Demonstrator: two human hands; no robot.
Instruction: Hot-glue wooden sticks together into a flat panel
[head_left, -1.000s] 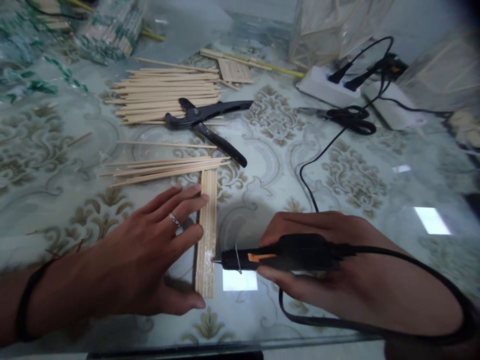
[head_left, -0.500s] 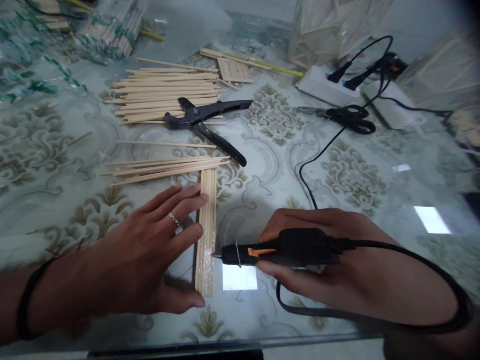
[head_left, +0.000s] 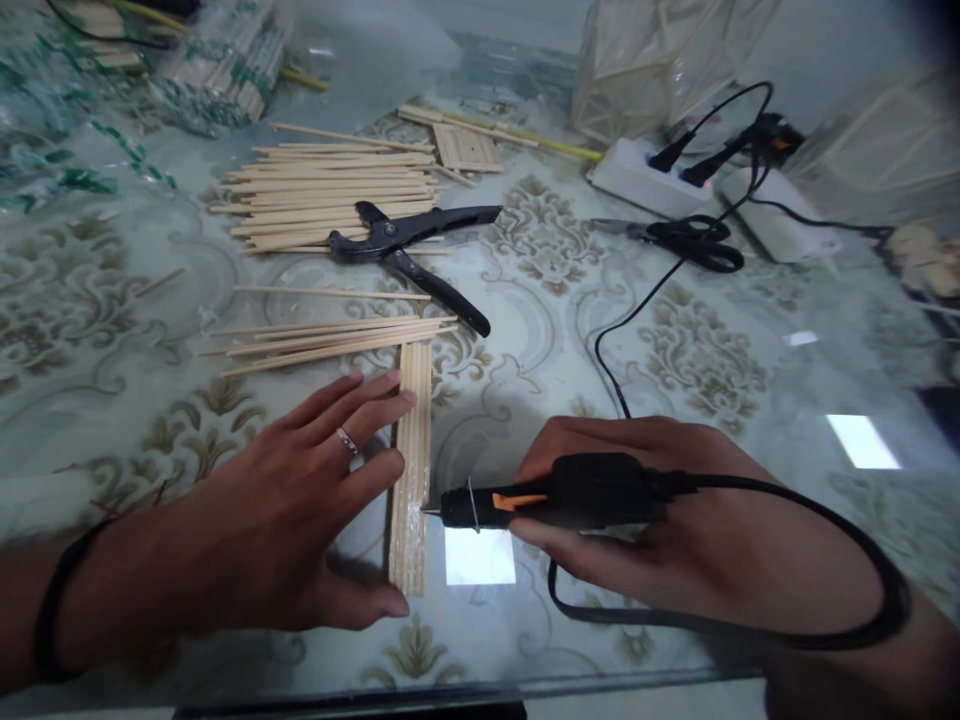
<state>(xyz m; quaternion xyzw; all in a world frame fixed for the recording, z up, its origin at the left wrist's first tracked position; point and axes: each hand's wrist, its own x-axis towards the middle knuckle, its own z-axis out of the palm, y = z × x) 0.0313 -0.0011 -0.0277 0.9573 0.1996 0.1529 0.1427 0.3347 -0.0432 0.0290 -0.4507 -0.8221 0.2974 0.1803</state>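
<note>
A narrow strip of wooden sticks [head_left: 410, 500] laid side by side, shiny with glue in places, lies lengthwise in front of me. My left hand [head_left: 315, 500] is open, its fingers spread; the fingertips rest on the strip's left edge and the thumb is at its near end. In my right hand [head_left: 637, 550], closed around it, is a black hot glue gun [head_left: 592, 490] with an orange trigger. Its metal nozzle points left and meets the strip's right edge, or nearly so; actual contact is hard to tell. Loose thin sticks [head_left: 322, 343] lie just past the strip's far end.
Black cutters [head_left: 409, 235] lie partly over a pile of sticks [head_left: 330, 180]. Beyond are a small stick panel [head_left: 466, 148], black-handled scissors [head_left: 694, 240] and a white power strip [head_left: 637, 178] with plugged cords. Bagged sticks [head_left: 225, 65] stand at the back left, wrapped stick frames [head_left: 660, 65] at the back right.
The view has shifted very slightly. Both hands, the glue gun and the strip keep nearly the same places relative to each other.
</note>
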